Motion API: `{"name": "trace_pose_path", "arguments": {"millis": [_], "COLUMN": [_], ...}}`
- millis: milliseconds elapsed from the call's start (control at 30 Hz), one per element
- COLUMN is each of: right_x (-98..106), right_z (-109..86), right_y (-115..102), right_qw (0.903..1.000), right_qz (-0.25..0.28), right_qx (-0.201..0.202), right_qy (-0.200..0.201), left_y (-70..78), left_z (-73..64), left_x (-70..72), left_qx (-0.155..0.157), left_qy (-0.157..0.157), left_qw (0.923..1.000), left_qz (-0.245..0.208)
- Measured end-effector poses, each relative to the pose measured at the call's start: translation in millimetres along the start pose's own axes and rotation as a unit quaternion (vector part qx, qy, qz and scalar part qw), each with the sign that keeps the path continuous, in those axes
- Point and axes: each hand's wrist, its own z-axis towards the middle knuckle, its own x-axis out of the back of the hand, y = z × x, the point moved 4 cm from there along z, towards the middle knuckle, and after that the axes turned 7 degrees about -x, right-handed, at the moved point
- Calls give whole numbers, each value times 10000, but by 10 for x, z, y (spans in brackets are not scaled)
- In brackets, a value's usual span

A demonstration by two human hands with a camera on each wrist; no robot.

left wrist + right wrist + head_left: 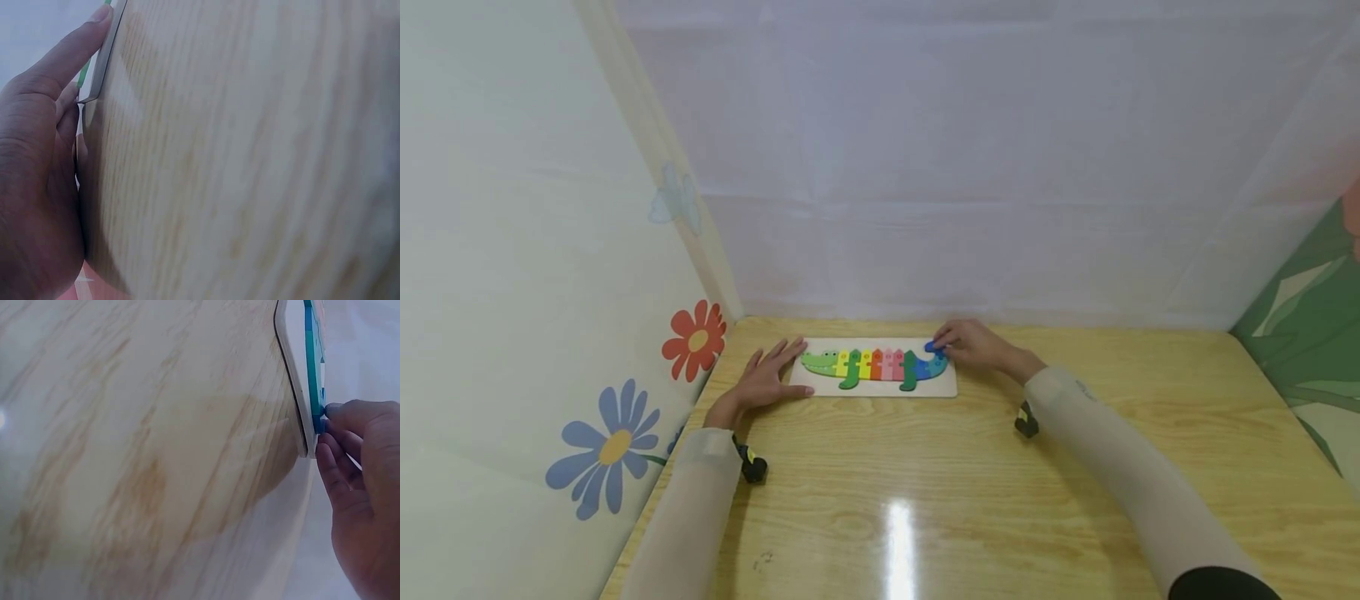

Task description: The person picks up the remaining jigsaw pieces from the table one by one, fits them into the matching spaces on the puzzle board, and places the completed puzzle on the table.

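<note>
A white puzzle board [872,391] lies on the table, bearing a crocodile of colored pieces, from a green head [820,363] on the left to a blue tail section [931,367] on the right. With spread fingers, my left hand [762,383] rests on the board's left end; its thumb lies along the near edge, also visible in the left wrist view. At the right end my right hand [973,344] pinches the dark blue tail-tip piece [931,347] between thumb and fingers. In the right wrist view those fingertips [334,409] are right at the board's corner, partly hiding the piece.
The wooden table [850,467] extends toward me and to the right of the board. Behind it stands a pale cloth wall [925,167]. Flower-printed panels [613,446] border the left side, and a green leafy print [1311,350] borders the right.
</note>
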Motion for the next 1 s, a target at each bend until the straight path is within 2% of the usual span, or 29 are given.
{"name": "trace_pose_path", "arguments": {"millis": [367, 600, 800, 1000], "right_x": [2, 32, 86, 168], "right_z": [-15, -75, -137, -287], "right_y": [14, 33, 56, 61], "right_qw": [9998, 9998, 9994, 9973], "right_qz": [-75, -104, -2, -355], "right_qx": [-156, -166, -286, -527], "right_qy": [-53, 49, 218, 377], "left_y": [36, 34, 8, 9], "left_z": [23, 56, 42, -11], "left_x": [-6, -19, 17, 60], "left_qx": [-73, -56, -115, -156], "left_qy": [72, -37, 6, 109], "left_qw": [9999, 10000, 9999, 9990], "left_qz": [-60, -52, -111, -396]}}
